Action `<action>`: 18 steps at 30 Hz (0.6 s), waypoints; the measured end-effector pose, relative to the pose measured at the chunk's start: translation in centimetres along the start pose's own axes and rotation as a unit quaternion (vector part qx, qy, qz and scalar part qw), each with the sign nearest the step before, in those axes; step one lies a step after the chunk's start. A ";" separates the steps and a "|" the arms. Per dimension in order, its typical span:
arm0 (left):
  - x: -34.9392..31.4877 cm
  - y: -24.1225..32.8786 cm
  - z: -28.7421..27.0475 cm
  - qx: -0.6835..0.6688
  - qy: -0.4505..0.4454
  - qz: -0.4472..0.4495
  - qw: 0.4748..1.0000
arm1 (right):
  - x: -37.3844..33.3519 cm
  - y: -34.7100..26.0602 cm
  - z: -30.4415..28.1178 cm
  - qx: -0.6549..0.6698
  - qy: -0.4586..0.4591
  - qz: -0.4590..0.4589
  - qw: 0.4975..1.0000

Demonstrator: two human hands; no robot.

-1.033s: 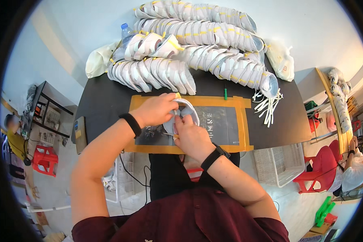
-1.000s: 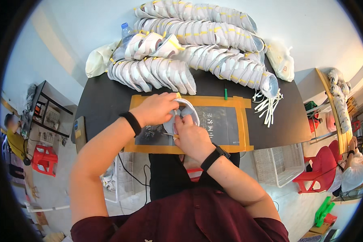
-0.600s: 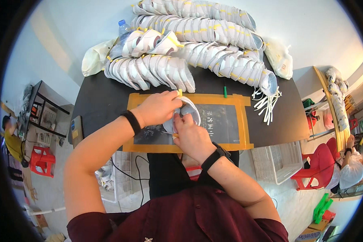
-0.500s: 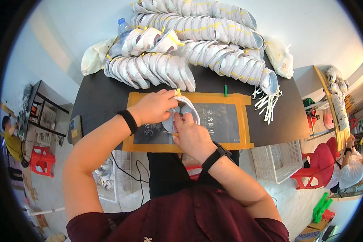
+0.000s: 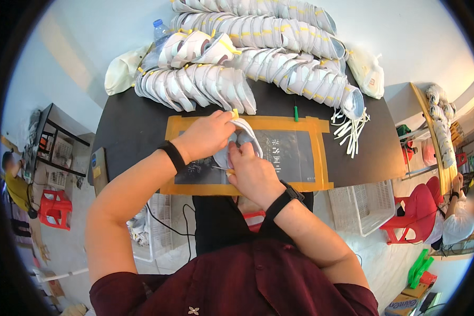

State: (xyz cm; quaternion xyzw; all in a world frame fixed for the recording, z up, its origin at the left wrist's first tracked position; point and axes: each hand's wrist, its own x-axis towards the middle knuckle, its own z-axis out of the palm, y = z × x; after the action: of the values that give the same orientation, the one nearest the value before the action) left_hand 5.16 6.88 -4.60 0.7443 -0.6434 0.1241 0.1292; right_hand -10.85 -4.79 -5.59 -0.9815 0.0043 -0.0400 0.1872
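A white-and-grey shoe upper (image 5: 250, 134) is held over the dark mat, its opening facing up between my hands. My left hand (image 5: 209, 135) closes on its far left edge, beside a small yellow tab. Bent into the opening and over the near side, the fingers of my right hand (image 5: 254, 173) grip the upper too. A thin pointed sliver and a yellowish bit show by the right fingers; I cannot make out what they are. The mat (image 5: 295, 152), framed in brown tape, lies under both hands on the black table (image 5: 363, 171).
Long rows of nested shoe uppers (image 5: 300, 79) fill the table's far side. A green-handled tool (image 5: 296, 114) and white strips (image 5: 349, 137) lie nearer. Plastic crates (image 5: 361, 208) stand below on both sides. One person (image 5: 458, 213) sits at the right, another (image 5: 17, 184) at far left.
The upper tilts slightly, and my right fingers have shifted a little along its opening. My left hand keeps its hold. The whole view has moved slightly.
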 end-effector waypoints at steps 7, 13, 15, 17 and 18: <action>0.4 -0.3 -1.6 -0.048 -0.077 0.009 0.996 | 0.3 -0.2 -0.5 0.002 -0.017 0.009 1.000; 0.5 -0.5 -0.7 -0.009 -0.105 0.008 0.994 | 0.2 -0.3 0.2 0.001 -0.008 0.007 1.000; 0.5 -0.7 -1.1 -0.018 -0.116 0.006 0.993 | 0.2 -0.3 0.2 -0.007 0.005 -0.001 1.000; 1.1 -0.2 -0.8 -0.012 -0.140 0.001 0.990 | 0.2 -0.3 -0.2 0.010 -0.025 0.020 0.999; 1.3 -0.1 -0.9 -0.002 -0.166 -0.004 0.986 | 0.3 -0.2 -0.1 0.011 -0.024 0.018 0.999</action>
State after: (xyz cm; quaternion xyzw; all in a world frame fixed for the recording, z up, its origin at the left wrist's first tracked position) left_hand 5.39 5.97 -3.29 0.7568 -0.6533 -0.0031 0.0230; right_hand -10.58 -4.64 -5.37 -0.9799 0.0176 -0.0131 0.1985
